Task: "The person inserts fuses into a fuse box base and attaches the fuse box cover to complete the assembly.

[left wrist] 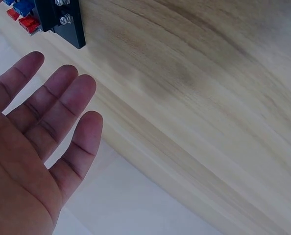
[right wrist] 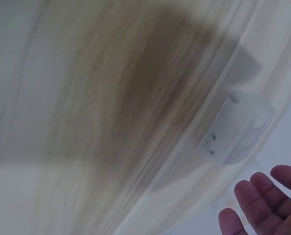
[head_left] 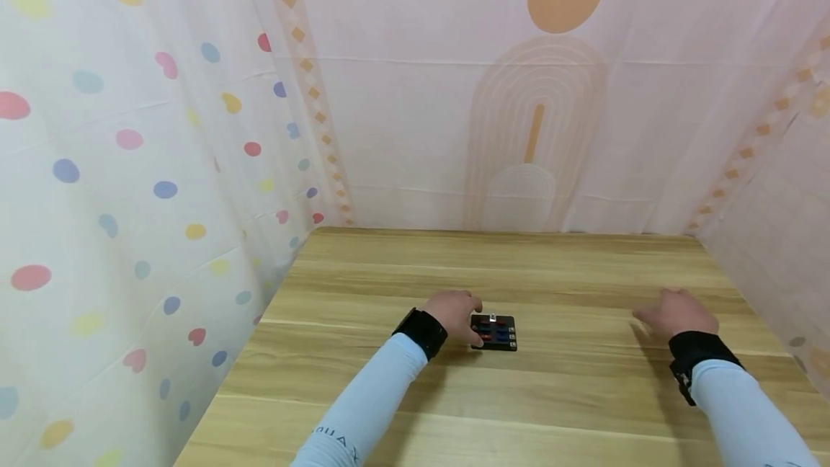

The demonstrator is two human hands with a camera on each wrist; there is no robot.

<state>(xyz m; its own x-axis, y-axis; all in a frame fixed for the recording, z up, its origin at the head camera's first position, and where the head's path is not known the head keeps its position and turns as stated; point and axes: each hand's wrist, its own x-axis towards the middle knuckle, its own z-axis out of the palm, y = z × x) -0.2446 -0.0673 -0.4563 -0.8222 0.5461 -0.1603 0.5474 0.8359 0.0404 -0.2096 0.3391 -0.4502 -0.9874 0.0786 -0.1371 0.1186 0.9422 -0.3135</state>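
A black fuse block (head_left: 498, 343) with red and blue blade fuses lies on the wooden table. My left hand (head_left: 452, 314) is at its left side, thumb near the lower left corner. Loosely straight fingers (left wrist: 82, 98) show in the left wrist view, apart from the black base (left wrist: 73, 29) with its screw terminals. Whether the thumb touches the block cannot be told. My right hand (head_left: 679, 317) hovers over the table's right part, fingers (right wrist: 253, 200) relaxed, holding nothing. Near it lies a clear plastic cover (right wrist: 236, 127), which the head view does not plainly show.
The wood-grain table (head_left: 558, 409) reaches back to a curtain (head_left: 415, 128) with pale arch patterns. A dotted curtain (head_left: 130, 236) hangs along the left side, and another pale one (head_left: 778, 236) along the right.
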